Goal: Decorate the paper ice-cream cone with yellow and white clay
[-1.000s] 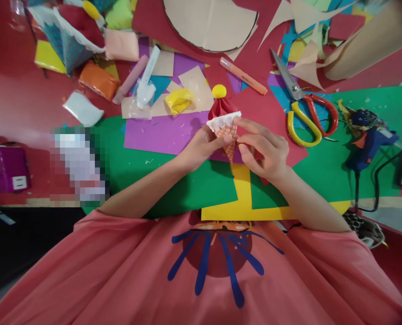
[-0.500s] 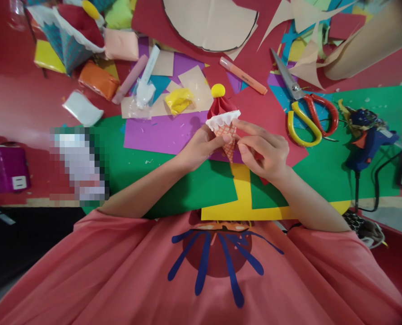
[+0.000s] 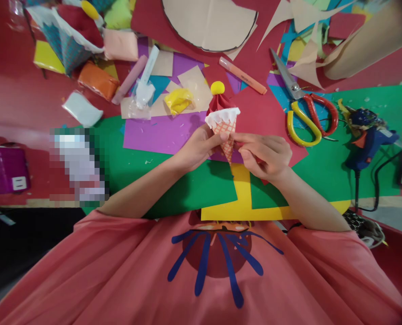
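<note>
Lower now, the right hand, fingers loosely parted, touches the orange-latticed, white-frilled paper cone that the left hand pinches toward the tabletop's front edge, seemingly smoothing, the next press needing steady support.

Craft ice-cream cone, white-rimmed, yellow-topped, tip down

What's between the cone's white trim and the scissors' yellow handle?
In the head view, mainly red paper fills the stretch between the white trim and the yellow handle; the right hand is just below it.
</note>
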Tool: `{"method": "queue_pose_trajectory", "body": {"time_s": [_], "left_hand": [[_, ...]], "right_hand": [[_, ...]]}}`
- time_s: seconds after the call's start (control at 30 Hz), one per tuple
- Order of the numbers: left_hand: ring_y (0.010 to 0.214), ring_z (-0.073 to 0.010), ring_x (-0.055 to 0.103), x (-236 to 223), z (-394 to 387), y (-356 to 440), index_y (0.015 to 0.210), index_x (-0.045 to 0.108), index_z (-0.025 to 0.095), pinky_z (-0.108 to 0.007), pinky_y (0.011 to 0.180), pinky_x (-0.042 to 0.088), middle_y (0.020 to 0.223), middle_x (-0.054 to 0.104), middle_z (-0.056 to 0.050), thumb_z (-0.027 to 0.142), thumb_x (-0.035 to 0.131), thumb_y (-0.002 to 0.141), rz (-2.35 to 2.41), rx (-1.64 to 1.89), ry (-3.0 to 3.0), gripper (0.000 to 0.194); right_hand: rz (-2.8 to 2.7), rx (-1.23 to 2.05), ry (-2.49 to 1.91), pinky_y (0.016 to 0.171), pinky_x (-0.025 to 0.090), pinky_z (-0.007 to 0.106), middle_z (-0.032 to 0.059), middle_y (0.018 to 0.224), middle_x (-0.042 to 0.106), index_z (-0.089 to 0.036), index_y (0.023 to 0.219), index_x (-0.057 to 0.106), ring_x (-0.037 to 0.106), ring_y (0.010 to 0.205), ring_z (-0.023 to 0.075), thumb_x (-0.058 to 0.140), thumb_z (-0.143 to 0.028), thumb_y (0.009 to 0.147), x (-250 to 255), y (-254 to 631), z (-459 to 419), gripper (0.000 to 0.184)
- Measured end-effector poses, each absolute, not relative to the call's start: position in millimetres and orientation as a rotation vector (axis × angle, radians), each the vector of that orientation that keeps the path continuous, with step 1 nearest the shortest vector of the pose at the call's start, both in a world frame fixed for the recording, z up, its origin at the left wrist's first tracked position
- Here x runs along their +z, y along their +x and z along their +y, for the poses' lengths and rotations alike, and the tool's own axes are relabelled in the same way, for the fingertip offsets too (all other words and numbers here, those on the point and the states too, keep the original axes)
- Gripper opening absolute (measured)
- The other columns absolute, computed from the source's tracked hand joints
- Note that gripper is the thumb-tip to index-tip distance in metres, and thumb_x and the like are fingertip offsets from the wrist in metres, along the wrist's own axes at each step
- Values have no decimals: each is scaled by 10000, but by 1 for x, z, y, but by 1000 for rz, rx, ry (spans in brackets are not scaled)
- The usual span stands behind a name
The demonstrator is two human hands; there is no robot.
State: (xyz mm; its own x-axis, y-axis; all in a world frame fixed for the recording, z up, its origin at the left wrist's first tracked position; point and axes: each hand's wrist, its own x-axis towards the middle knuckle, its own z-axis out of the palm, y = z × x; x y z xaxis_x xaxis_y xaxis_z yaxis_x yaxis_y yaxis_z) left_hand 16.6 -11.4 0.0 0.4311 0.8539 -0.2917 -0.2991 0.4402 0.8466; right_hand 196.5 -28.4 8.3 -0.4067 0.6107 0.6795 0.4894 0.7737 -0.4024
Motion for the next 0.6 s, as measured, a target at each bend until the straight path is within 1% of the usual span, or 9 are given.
{"method": "queue_pose_trajectory", "body": {"time_s": [0.07,0.13,0.17,0.2,0.27,0.3,0.4,0.5,0.6], "left_hand": [[813,-165,698,1,-11,14,812,633,151,-235,721,537,770,701,-9,558,816,625,790,768,785,484],[766,-160,696,2,-12,13,814,640,144,-227,668,533,762,706,-22,546,808,641,767,689,776,468],[742,-158,695,2,-12,12,836,643,144,-227,642,531,762,708,-25,533,808,646,757,644,770,463],[713,-155,691,3,-12,12,863,642,144,-227,618,528,759,707,-24,518,813,646,746,604,764,465],[652,-146,679,3,-13,12,891,631,143,-228,582,522,735,699,-18,501,832,629,723,553,755,488],[635,-142,675,3,-13,12,890,623,141,-228,575,521,729,697,-17,502,840,619,711,537,754,500],[633,-138,673,3,-13,13,881,604,139,-225,572,520,741,704,-26,520,842,613,693,512,769,523],[635,-131,665,2,-13,13,901,599,136,-218,561,512,751,707,-32,529,828,630,696,511,816,529],[605,-123,646,1,-13,13,912,595,136,-217,535,495,755,703,-37,555,806,649,711,525,868,538]], "right_hand": [[-1963,235,-804,579,566,231,-15,793,762,-237,818,609,721,685,121,511,-175,904,11,197,-28,145],[-1807,267,-893,639,585,270,-19,768,722,-257,846,598,709,718,139,524,-221,913,12,196,-26,106],[-1739,286,-958,672,594,302,-4,827,713,-274,889,596,710,782,163,533,-276,916,11,196,-24,68],[-1693,326,-1034,710,603,339,21,940,703,-295,963,587,707,879,195,540,-342,915,10,196,-23,82],[-1672,445,-1178,812,602,410,64,1212,626,-337,1155,517,659,1086,255,558,-440,893,7,196,-20,284],[-1682,502,-1239,866,590,436,75,1312,570,-353,1234,460,625,1162,274,572,-453,882,5,195,-19,382],[-1744,577,-1320,962,550,462,81,1402,501,-375,1345,329,575,1250,285,593,-377,880,-1,195,-16,535],[-1783,596,-1286,973,545,455,85,1409,488,-382,1379,257,569,1264,278,566,-323,901,-3,194,-15,573],[-1787,645,-1261,982,546,461,83,1416,474,-388,1384,230,573,1259,270,553,-268,909,-1,192,-16,587]]}}
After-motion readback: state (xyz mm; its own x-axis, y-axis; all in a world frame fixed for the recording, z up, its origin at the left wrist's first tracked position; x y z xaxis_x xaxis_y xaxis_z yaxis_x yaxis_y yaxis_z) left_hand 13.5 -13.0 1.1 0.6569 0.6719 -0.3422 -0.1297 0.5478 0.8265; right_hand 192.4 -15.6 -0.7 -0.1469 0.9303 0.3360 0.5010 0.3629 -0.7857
